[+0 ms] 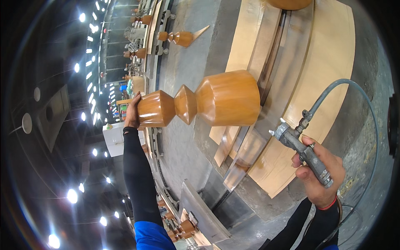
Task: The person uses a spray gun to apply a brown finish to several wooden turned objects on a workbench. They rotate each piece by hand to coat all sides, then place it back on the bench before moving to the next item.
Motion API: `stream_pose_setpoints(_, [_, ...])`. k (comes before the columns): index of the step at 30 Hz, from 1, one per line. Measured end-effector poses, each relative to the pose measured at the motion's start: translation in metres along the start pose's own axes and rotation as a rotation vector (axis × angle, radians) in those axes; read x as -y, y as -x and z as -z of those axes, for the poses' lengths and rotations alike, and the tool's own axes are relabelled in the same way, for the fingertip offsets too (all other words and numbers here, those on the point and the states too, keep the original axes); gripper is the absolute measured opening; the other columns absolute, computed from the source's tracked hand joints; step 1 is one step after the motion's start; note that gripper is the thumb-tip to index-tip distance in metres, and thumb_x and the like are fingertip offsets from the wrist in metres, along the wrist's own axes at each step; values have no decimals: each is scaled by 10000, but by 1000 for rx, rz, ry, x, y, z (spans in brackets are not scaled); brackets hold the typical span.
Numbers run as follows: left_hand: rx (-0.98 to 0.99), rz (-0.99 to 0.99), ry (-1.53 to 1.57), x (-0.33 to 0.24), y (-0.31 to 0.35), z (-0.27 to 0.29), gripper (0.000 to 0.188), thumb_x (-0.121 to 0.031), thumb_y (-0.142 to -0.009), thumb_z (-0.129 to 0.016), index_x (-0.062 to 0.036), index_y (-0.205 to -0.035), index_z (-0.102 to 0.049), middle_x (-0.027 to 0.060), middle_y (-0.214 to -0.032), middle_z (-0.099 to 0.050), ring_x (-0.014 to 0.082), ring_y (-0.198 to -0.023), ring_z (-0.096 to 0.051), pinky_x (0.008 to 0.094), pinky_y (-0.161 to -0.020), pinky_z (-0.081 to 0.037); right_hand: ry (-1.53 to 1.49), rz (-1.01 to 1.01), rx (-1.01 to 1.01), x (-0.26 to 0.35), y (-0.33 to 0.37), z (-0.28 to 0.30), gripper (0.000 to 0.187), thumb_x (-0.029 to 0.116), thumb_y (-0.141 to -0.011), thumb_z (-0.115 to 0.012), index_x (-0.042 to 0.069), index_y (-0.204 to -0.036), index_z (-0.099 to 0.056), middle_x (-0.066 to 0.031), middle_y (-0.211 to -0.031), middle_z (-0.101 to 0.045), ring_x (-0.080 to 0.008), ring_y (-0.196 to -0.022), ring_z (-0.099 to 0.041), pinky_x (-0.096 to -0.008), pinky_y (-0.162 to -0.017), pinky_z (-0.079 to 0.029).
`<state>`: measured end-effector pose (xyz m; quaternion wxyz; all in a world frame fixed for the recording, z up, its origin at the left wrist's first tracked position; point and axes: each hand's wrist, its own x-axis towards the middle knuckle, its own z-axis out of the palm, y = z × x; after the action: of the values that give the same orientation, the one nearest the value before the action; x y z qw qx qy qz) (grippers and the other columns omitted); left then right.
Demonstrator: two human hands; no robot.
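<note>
A large glossy orange-brown turned wooden piece, with a wide drum-like end, a narrow waist and a pointed middle ring, fills the centre. My left hand grips its narrower far-left end; part of the fingers is hidden behind the wood. On the right, my right hand is closed round a grey metal spray gun. The gun's nozzle end points up and left toward the wide end of the wood, apart from it. A grey hose loops from the gun's fitting and round past my right wrist.
Beige cardboard sheets lie on the floor beneath a long rail-like stand. Another wooden piece shows at the top edge. Similar wooden pieces stand farther off, near a bench line. A grey panel stands at lower centre.
</note>
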<state>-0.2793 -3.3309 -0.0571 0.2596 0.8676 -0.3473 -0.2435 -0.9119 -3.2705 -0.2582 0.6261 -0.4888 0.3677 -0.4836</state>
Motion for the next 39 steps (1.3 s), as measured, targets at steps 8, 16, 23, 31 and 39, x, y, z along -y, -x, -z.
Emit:
stream_pose_setpoints(8, [30, -51, -42, 6, -7, 5, 656, -317, -1059, -576, -36, -1642, -474, 122, -1683, -475, 245, -1542, -448, 382, -1287, -317, -90, -53, 441, 6, 11, 50, 588, 137, -782, -986, -57, -1282, -746, -179, -865, -775, -271, -739, -796, -300, -662, -583])
stream_pose_setpoints(16, [66, -102, 29, 22, 0, 20, 753, -347, -1016, -602, -32, -1672, -405, 123, -1676, -480, 272, -1543, -444, 402, -1281, -331, -157, -209, 87, -11, -56, 44, 551, 238, -883, -930, -80, -1286, -729, -116, -892, -786, -153, -796, -764, -284, -732, -590])
stream_pose_setpoints(23, [57, -96, 141, 37, 7, 30, 798, -316, -993, -601, -15, -1690, -358, 143, -1705, -448, 283, -1568, -422, 405, -1297, -310, -253, -416, 81, -10, -113, 31, 487, 213, -949, -877, -89, -1297, -718, -76, -988, -765, -121, -831, -711, -253, -786, -566])
stream_pose_setpoints(31, [-14, -52, 195, 41, 13, 32, 741, -302, -1024, -590, -6, -1675, -396, 128, -1692, -478, 258, -1561, -442, 378, -1286, -326, -122, -127, 320, 3, -60, 74, 619, 350, -866, -943, -86, -1255, -738, -118, -864, -786, -158, -778, -771, -289, -728, -599])
stream_pose_setpoints(39, [-17, -16, 163, 35, 16, 25, 733, -288, -1030, -602, -36, -1685, -391, 133, -1715, -444, 261, -1586, -405, 383, -1300, -300, -8, 72, 118, -11, -26, 60, 635, 340, -810, -974, -72, -1234, -741, -137, -789, -747, -252, -652, -760, -317, -599, -569])
